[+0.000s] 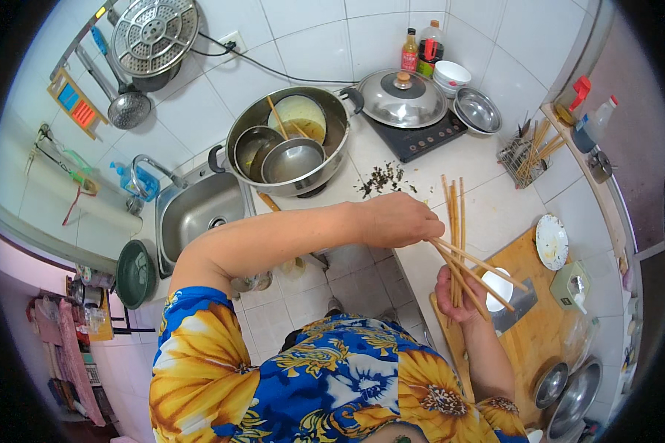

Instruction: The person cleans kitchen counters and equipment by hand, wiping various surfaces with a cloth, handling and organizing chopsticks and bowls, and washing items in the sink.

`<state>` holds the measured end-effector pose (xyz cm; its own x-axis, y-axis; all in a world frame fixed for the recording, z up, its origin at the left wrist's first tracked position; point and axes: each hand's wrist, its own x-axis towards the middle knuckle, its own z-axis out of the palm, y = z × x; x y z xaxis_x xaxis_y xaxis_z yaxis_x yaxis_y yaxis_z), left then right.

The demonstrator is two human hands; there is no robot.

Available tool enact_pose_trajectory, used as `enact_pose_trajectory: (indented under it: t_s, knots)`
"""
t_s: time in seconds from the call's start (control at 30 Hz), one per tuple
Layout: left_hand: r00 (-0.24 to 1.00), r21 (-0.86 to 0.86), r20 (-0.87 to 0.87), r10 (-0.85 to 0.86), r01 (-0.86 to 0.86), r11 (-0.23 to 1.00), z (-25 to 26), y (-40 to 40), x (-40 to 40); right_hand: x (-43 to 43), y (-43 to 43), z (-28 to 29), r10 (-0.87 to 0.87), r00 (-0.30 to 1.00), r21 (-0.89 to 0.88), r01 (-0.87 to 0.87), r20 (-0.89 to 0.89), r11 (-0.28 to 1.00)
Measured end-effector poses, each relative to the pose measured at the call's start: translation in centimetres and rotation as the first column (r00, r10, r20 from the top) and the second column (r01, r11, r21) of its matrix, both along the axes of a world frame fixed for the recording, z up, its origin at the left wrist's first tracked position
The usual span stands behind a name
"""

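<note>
My left hand (402,221) reaches across to the right over the counter's edge, its fingers closed on the ends of several wooden chopsticks (479,263) that fan out to the lower right. Below and to its right, my right hand (461,293) is closed around another bundle of wooden chopsticks (453,213), whose ends point up the picture. The two bundles cross between the hands. Beyond the right hand, a white bowl (497,288) and a cleaver (518,307) lie on the bamboo cutting board (532,343).
A large steel pot (288,191) holds bowls, chopsticks and murky liquid beside the sink (197,216). Dark food scraps (385,178) lie on the counter. A lidded pan (402,105) stands on the induction cooker (421,144). A wire utensil holder (523,160) and a soiled plate (551,242) stand right.
</note>
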<state>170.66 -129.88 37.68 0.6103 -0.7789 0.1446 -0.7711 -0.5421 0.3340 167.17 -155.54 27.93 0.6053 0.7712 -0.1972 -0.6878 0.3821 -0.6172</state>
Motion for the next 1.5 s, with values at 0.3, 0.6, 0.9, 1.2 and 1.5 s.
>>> enact_pose_trajectory:
  t_s: [0.3,0.6,0.9,1.2,1.5]
  knots:
    - [0.930,-0.408,-0.150,0.337,-0.368,0.836,-0.7,1.3,-1.9,0.7,1.6,-0.5,-0.006,0.992,-0.139,0.024,0.126,0.990]
    - [0.272,-0.243,-0.959,0.076,-0.932,0.268,-9.6,-4.9,-4.3,0.6,4.6,-2.8,-0.418,0.900,-0.351,0.434,0.124,0.830]
    - [0.519,-0.303,-0.785,0.338,-0.798,0.521,-14.4,-8.1,-3.6,-0.2,5.3,-5.6,-0.477,0.856,-0.403,0.516,0.202,0.755]
    - [0.739,-0.369,-0.563,0.370,-0.625,0.688,-14.9,-13.1,-2.3,0.1,3.3,-6.7,-0.683,0.689,-0.284,0.723,0.242,0.629]
    - [0.745,-0.473,-0.644,0.171,-0.564,0.677,-13.7,-16.3,-2.1,4.4,-10.4,-3.5,-0.508,0.755,-0.492,0.655,0.414,0.574]
